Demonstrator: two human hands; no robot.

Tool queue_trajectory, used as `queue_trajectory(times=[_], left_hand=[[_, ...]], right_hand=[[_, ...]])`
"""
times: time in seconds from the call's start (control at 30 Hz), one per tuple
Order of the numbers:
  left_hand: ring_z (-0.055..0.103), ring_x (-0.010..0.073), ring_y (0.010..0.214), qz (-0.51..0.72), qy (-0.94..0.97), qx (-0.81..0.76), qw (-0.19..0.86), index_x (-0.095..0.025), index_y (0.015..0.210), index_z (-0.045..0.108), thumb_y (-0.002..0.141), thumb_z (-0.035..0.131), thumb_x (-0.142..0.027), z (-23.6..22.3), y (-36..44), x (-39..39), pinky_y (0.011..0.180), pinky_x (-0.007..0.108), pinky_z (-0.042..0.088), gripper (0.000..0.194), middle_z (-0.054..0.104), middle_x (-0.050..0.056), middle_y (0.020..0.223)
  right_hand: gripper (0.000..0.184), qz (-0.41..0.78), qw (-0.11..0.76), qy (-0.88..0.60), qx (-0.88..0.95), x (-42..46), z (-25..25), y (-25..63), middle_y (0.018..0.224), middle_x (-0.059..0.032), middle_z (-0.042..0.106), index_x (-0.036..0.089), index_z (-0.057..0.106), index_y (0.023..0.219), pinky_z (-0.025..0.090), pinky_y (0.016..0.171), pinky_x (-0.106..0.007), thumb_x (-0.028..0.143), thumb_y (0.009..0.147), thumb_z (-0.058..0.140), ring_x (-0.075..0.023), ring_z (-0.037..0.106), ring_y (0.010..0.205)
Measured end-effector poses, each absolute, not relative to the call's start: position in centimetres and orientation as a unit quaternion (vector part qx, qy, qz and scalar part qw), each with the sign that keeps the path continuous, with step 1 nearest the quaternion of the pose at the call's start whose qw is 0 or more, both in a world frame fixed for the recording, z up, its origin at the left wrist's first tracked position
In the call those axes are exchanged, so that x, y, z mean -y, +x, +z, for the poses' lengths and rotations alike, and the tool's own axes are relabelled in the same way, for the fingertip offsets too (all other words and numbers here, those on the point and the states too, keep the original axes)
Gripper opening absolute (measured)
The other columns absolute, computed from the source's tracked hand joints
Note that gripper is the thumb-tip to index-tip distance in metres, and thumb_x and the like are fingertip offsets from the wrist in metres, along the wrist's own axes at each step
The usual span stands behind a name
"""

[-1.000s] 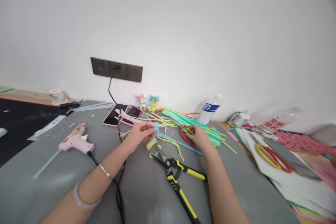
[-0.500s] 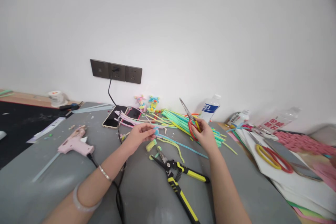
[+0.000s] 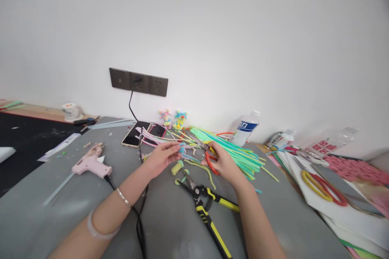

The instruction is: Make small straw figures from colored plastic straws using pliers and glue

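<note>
Between thumb and fingers, my left hand [image 3: 164, 157] pinches a blue pipe cleaner [image 3: 182, 149] that is coiled at its held end. Its long tail runs right, passing behind my right hand [image 3: 223, 162]. That hand grips red-and-yellow-handled scissors [image 3: 212, 158], whose blades point up and left, a little right of the coil. Below my hands lie a short yellow-green fuzzy piece [image 3: 177, 167] and a curved yellow-green pipe cleaner [image 3: 206, 170]. Black-and-yellow pliers [image 3: 200, 194] rest spread on the table in front of them.
A pink glue gun [image 3: 94, 164] lies left, its black cord crossing the table. Bundled green pipe cleaners [image 3: 243, 153], a bottle [image 3: 246, 128], two small figures [image 3: 180, 120] and a phone [image 3: 135, 134] are behind. Paper sheets [image 3: 306, 182] and another pair of scissors [image 3: 323, 186] lie right.
My right hand has moved left and down with the scissors, bringing the blades close to the blue coil. My left hand keeps its pinch, and the view has shifted slightly.
</note>
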State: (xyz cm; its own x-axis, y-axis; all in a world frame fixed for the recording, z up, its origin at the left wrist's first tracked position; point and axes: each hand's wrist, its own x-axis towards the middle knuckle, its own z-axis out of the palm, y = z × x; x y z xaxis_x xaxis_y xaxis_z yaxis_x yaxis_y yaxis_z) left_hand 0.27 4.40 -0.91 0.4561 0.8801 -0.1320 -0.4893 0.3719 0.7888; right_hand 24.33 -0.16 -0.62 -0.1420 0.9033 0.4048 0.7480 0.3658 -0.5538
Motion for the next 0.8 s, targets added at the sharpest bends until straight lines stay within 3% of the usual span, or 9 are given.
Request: queue_trajectory(times=[0.23,0.6,0.8], left_hand=[[0.064,0.0075,0.052,0.450,0.331,-0.274,0.783,-0.012,0.076,0.066,0.063,0.087,-0.021,-0.5,0.2,-4.3,0.053,0.015,0.056,0.026,0.064,-0.003,0.060],[0.063,0.0066,0.051,0.447,0.332,-0.260,0.789,-0.013,0.075,0.062,0.068,0.084,-0.021,0.0,0.1,-3.9,0.052,0.014,0.055,0.025,0.063,-0.004,0.061],[0.064,0.0077,0.051,0.457,0.331,-0.256,0.785,-0.013,0.074,0.060,0.066,0.084,-0.021,-0.1,0.1,-4.1,0.052,0.015,0.056,0.026,0.064,-0.003,0.061]], right_hand=[[0.029,0.068,0.296,-0.575,0.759,0.2,-1.0,23.7,0.081,-0.0019,0.056,0.022,0.044,0.086,0.041,0.061,-0.028,0.044,0.079,0.062,-0.0183,0.050,0.069],[0.030,0.028,0.354,-0.537,0.765,0.0,-1.0,23.3,0.070,0.0014,0.048,0.023,0.040,0.072,0.035,0.058,-0.026,0.039,0.081,0.062,-0.0153,0.045,0.063],[0.034,0.025,0.338,-0.544,0.767,0.1,-1.1,23.1,0.062,0.0050,0.040,0.023,0.036,0.069,0.029,0.053,-0.025,0.039,0.077,0.065,-0.0129,0.038,0.056]])
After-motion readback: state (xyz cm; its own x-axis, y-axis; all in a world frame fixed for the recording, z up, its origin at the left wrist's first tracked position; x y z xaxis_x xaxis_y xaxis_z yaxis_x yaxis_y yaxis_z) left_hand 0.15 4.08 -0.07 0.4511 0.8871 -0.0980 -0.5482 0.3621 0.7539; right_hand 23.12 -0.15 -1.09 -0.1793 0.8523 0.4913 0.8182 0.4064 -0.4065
